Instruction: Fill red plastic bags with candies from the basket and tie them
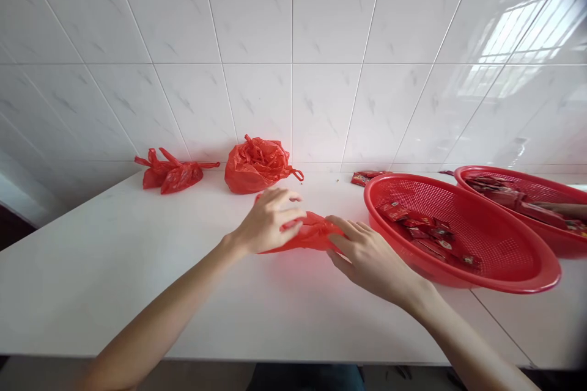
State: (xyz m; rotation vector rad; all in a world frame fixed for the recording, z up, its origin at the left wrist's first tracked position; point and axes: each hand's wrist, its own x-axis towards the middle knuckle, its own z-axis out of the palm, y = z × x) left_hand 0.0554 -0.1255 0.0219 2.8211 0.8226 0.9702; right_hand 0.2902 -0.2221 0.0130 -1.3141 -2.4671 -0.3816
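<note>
A thin red plastic bag (314,233) lies on the white counter between my two hands. My left hand (271,220) is over the bag's left part, with its fingers curved and apart. At the bag's right end is my right hand (360,250), its fingers stretched out and thumb apart, the fingertips at the plastic. Neither hand is closed around the bag. Whether anything is inside the bag I cannot tell. Close to my right hand stands a red plastic basket (499,244) with several small red packets (424,226) in it.
Against the tiled wall (257,12) sit a full-looking red bag (257,165) and a smaller crumpled red bag (172,174). A few red packets (362,178) lie behind the basket. Another person's hand (557,209) reaches into a second red basket (518,174) at far right. The counter's front edge (220,359) is nearest me.
</note>
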